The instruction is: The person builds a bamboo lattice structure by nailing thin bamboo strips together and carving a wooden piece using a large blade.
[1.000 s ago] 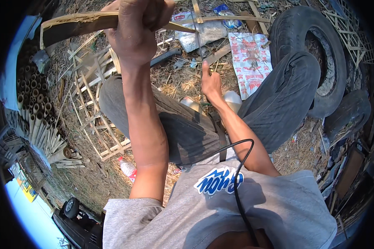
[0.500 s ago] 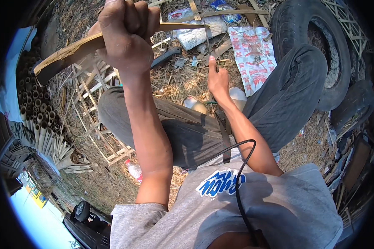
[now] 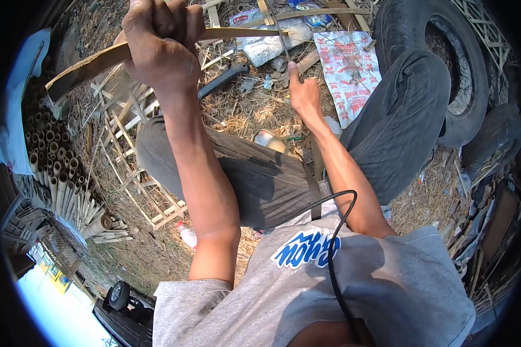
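Note:
My left hand [image 3: 162, 43] is raised high and shut in a fist around a long split bamboo strip [image 3: 81, 68]. The strip runs from the upper left across to the top centre. My right hand [image 3: 304, 97] reaches down past my knees toward the straw-covered ground, back of the hand up, index finger stretched forward. A thin sliver [image 3: 282, 40] rises from just beyond that fingertip; whether the fingers pinch it is unclear. I sit with both grey-trousered legs [image 3: 260, 179] bent in front of me.
A black tyre [image 3: 474, 110] lies at the right, behind my knee. A printed red-and-white sack [image 3: 347, 63] and a dark-handled blade [image 3: 223, 81] lie on the straw. A bamboo lattice frame [image 3: 136, 173] and stacked bamboo tubes [image 3: 46, 144] stand at the left. A black cable [image 3: 337, 254] hangs over my chest.
My left hand has tilted the bamboo strip so its left end dips lower. My right hand has slid a little further forward, its fingers drawn together with the index extended.

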Motion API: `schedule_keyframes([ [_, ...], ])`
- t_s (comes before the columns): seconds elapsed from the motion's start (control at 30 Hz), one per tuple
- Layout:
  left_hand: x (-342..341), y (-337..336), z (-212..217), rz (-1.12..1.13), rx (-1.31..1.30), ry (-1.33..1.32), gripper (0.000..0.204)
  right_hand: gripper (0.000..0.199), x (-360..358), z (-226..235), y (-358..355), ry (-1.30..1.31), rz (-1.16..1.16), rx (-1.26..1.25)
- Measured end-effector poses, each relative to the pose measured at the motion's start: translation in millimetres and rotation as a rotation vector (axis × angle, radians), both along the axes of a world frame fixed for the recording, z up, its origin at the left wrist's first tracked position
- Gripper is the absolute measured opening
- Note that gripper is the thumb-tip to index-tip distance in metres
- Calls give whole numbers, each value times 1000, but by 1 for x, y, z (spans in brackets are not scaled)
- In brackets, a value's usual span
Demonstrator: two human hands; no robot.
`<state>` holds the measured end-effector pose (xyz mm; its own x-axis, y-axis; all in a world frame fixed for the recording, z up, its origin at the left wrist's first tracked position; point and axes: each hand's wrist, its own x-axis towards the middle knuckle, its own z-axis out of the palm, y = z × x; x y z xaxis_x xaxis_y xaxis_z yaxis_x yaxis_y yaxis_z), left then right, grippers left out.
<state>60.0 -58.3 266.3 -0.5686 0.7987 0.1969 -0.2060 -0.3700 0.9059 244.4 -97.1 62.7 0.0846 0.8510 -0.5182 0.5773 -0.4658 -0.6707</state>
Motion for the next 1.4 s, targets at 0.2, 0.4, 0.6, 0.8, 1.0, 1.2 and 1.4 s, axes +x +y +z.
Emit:
schedule_keyframes([
  [0.2, -4, -6, 5, 39, -15, 50, 48, 89, -5, 70, 12, 411, 122, 373],
  [0.4, 0, 5, 0, 22, -9, -5, 49, 90, 10, 1, 10, 68, 50, -139],
  [0.6, 7, 3, 4, 0, -31, 56, 48, 80, 2, 43, 15, 339, 196, 443],
  [0.8, 2, 5, -2, 91, -26, 10, 48, 80, 5, 9, 9, 275, -11, -1],
  [1.0, 15, 6, 1, 211, 32, -27, 46, 81, 4, -2, -16, 355, 21, 395],
  [1.2, 9, 1, 7, 253, -14, 121, 46, 85, 1, -11, -32, 257, -159, 54],
  [1.4, 20, 4, 8, 262, 49, 114, 48, 80, -2, -6, -26, 313, -101, -69],
])
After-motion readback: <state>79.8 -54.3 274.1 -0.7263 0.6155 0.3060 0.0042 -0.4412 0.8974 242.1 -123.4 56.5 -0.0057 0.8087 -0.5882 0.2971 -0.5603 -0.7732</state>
